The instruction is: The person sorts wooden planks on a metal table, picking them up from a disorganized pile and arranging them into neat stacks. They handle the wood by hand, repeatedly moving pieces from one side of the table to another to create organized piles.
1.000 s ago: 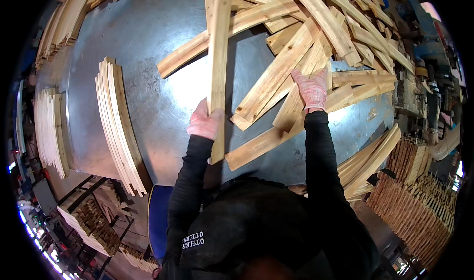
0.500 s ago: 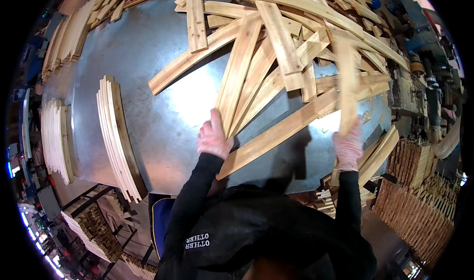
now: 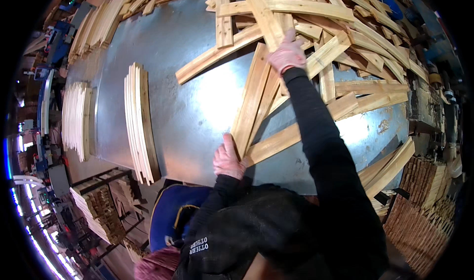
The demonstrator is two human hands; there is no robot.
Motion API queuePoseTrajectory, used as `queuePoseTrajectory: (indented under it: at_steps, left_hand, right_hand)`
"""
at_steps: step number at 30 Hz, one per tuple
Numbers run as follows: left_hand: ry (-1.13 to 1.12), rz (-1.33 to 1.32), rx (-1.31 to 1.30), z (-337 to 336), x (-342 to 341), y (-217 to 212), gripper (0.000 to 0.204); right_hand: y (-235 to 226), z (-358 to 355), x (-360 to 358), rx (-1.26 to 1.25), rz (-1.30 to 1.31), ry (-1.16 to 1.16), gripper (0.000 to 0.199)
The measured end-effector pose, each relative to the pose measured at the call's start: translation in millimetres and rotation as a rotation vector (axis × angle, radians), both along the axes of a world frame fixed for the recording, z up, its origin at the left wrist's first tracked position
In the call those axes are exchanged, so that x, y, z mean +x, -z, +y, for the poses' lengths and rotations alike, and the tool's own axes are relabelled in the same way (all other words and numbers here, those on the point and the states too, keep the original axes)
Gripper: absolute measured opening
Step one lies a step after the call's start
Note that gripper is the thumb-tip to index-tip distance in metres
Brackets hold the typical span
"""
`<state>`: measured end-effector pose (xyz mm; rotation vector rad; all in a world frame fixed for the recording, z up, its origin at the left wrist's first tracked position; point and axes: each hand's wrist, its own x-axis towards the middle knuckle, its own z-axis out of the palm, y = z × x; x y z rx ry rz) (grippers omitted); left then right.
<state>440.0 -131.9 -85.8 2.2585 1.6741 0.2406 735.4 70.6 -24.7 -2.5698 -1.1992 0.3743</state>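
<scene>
My left hand [image 3: 229, 159], in a pale pink glove, is closed round the near end of a wooden board [image 3: 251, 99]. Another board lies fanned out just under it, against the same hand. My right hand [image 3: 287, 52], also gloved, reaches across to the far pile and closes on the near end of a slanting board [image 3: 262, 18]; its fingertips are partly hidden. Beneath my right forearm a long board [image 3: 276, 144] lies diagonally on the metal table [image 3: 187, 112].
A loose heap of boards [image 3: 385, 43] covers the table's far right. One neat stack [image 3: 137, 122] stands left of centre, with another stack [image 3: 76, 119] farther left. More boards [image 3: 390, 169] rest at the near right edge, beside piled wood [image 3: 419, 220]. A blue chair [image 3: 173, 211] sits behind my left arm.
My right hand has let go of the board it held at the right and moved left and forward onto another in the pile. My left hand keeps hold of its board. The view has shifted.
</scene>
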Motion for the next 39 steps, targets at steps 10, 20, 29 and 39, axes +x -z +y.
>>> queuePoseTrajectory:
  at_steps: [10,20,29,39]
  left_hand:
    - [-0.224,-1.076,-0.646,32.7,-116.4,-24.1,0.092]
    - [-0.226,-1.847,-1.293,64.6,7.7,15.0,0.058]
    - [-0.412,-1.233,-0.817,71.6,9.3,24.3,0.045]
    - [-0.322,-0.21,-0.571,75.8,91.1,-17.1,0.111]
  right_hand:
    - [-2.2,-118.5,30.0,0.112,0.616,-0.239,0.092]
    - [-43.3,-219.3,4.4,-0.064,0.209,-0.305,0.076]
    - [-24.6,-24.5,74.5,-0.303,-0.535,-0.814,0.093]
    - [-10.2,-106.4,63.0,0.059,1.197,-0.123,0.05]
